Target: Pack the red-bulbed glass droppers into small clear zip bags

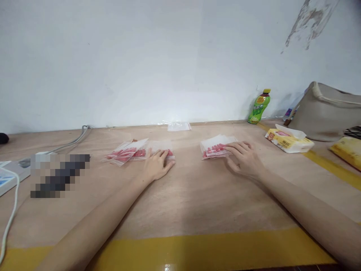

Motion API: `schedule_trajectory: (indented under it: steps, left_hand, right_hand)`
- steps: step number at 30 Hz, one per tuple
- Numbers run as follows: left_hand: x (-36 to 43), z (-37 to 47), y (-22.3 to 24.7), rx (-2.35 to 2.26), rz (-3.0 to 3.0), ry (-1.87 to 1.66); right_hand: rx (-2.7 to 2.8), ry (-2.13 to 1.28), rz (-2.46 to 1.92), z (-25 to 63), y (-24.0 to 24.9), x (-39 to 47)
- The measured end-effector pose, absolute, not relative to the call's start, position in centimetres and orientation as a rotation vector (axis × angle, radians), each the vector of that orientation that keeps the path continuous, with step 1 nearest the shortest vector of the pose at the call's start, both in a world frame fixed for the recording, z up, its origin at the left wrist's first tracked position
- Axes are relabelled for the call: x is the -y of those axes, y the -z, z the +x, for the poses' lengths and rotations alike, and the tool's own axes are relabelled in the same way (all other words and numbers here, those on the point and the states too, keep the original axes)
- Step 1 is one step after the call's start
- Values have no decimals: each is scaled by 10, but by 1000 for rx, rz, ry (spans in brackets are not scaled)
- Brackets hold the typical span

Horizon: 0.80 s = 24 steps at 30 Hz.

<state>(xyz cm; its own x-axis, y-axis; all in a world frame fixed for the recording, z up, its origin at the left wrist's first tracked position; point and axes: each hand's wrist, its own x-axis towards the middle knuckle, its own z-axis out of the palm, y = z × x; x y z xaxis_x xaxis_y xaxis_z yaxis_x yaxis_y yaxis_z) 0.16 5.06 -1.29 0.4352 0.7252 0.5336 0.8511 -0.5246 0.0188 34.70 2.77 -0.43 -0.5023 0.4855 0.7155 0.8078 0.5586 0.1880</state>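
My left hand [158,165] lies palm down on clear plastic bags with small red pieces [139,153] in them. Its fingers are stretched over the bags and the thumb sticks out to the right. More such bags [121,154] overlap in a fanned pile just left of that hand. On the right, my right hand [244,158] touches the right edge of a stack of similar bags [214,147] with its fingertips. Those fingers are extended, with the thumb apart below them. What the red pieces are is too small to tell.
Near the wall lies a flat clear packet [179,127]. A green drink bottle [259,106], a tissue pack [290,141], a yellow packet [348,150] and a beige bag [327,113] stand at right. At left are a power strip [14,173], cables [70,143] and a blurred-out dark item [60,177].
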Motion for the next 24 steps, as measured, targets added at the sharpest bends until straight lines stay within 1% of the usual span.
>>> schedule_trajectory:
  steps: [5,10,16,24]
  left_hand:
    - [-55,39,24,1312,-2572,807]
    - [-57,27,22,1302,-2602,901]
    - [-54,2,13,1246,-2689,898]
    - [-59,5,17,1116,-2682,900]
  right_hand:
    - [2373,571,-816,293,-12,-26]
    - [2537,783,-753,252,-1,-50]
    - [2473,950,-690,241,13,-79]
    - [2332,986,-741,244,23,-79]
